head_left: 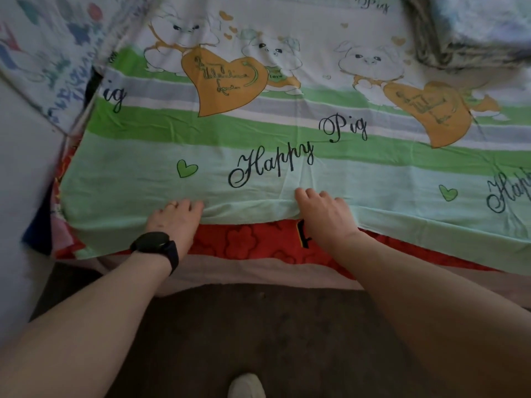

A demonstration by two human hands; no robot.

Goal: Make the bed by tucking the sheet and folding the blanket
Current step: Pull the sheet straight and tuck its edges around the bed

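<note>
- Left hand, black watch at wrist, flat with fingers spread on "Happy Pig" sheet near its front edge.
- Right hand likewise pressed open, just beside.
- Folded blanket at sheet's far right corner.
- Red cover showing below sheet's edge.

Light is soft and even across the sheet, with no glare and only faint shadow under the hands. The floor below is dim and murky. The centre is fairly sharp, the printed script readable. Towards the top corners the pillow and blanket smear into blur, and the wide lens bows the bed's edge.
</note>
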